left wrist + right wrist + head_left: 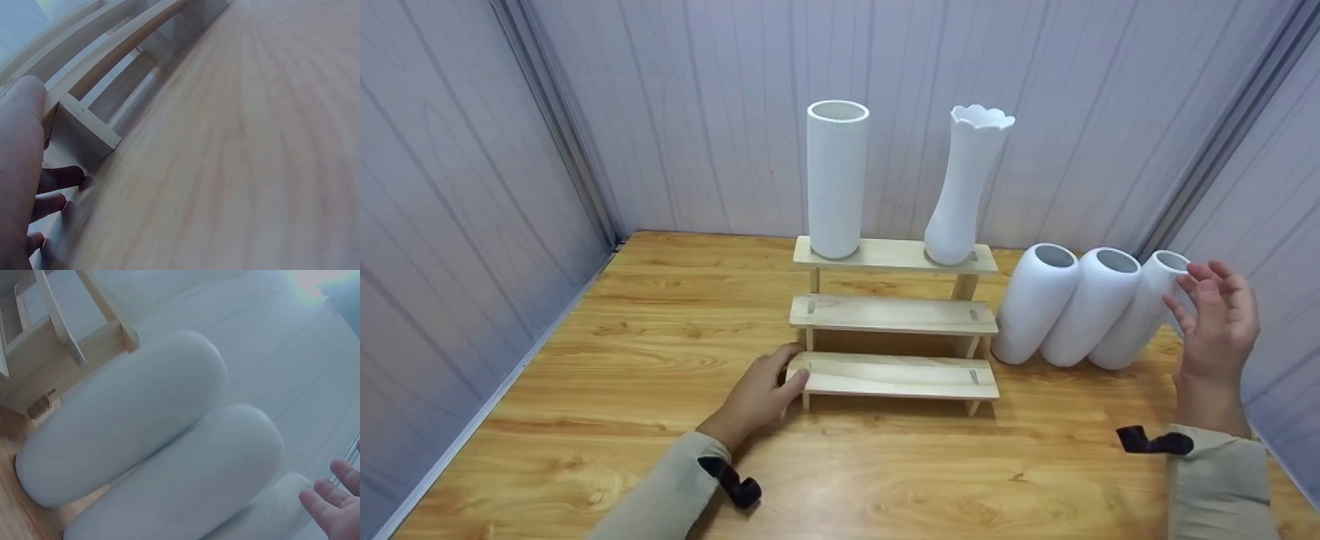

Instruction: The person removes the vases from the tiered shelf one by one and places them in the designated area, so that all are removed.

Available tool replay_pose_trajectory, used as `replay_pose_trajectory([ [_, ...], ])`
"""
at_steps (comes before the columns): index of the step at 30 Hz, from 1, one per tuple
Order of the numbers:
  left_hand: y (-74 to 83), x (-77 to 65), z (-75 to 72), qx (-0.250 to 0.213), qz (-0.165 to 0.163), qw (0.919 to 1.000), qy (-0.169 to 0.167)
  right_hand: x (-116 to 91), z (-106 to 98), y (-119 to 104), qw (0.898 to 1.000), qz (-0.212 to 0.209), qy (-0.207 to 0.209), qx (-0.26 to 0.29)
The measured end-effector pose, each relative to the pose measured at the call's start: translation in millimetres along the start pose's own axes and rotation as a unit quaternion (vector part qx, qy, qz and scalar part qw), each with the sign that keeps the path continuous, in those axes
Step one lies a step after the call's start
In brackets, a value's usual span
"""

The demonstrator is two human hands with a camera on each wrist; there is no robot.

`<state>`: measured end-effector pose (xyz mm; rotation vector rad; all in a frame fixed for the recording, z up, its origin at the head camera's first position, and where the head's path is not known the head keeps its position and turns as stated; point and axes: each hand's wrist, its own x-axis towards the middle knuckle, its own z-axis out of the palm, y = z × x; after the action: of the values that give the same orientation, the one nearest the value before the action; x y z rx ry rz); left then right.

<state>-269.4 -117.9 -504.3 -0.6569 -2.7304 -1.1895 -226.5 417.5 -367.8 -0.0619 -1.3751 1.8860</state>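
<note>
My left hand [761, 394] grips the left end of the lowest step of a three-tier wooden display stand [892, 377]. In the left wrist view the thumb [25, 107] lies on the step, with the other fingers lower down by the stand's leg. At the far right, my right hand [1219, 326] is raised beside a white vase of three joined tubes [1039, 304], its loosely bent fingers near the rightmost mouth. Two of those tubes [124, 416] fill much of the right wrist view, the right hand's fingertips [315, 498] at its lower right edge.
A straight white cylinder vase [836, 184] and a white vase with a scalloped rim [964, 187] stand on the stand's top step. The wood-grain table [660, 322] carries everything. Pale panel walls [720, 150] close in the back and both sides.
</note>
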Motion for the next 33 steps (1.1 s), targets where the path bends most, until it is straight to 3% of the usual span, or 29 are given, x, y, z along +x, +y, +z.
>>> replay_pose_trajectory([
  [6, -1.3, -2.2, -1.6, -0.008, -0.010, 0.9999, -0.005, -12.6, 17.3, -2.7, 0.999, -0.015, -0.027, -0.018],
  [13, -3.3, -2.6, -3.1, -0.027, -0.003, 0.9994, -0.020, -21.3, 36.7, -2.4, 0.998, -0.029, -0.059, 0.019],
  [25, -0.3, -0.6, 2.9, -0.016, -0.004, 0.9997, -0.018, -31.6, 51.4, 5.1, 0.992, -0.015, -0.118, -0.031],
  [33, -1.0, 0.3, 1.0, -0.009, 0.009, 0.9999, -0.003, -21.2, 75.9, 3.4, 0.987, -0.010, -0.156, -0.048],
])
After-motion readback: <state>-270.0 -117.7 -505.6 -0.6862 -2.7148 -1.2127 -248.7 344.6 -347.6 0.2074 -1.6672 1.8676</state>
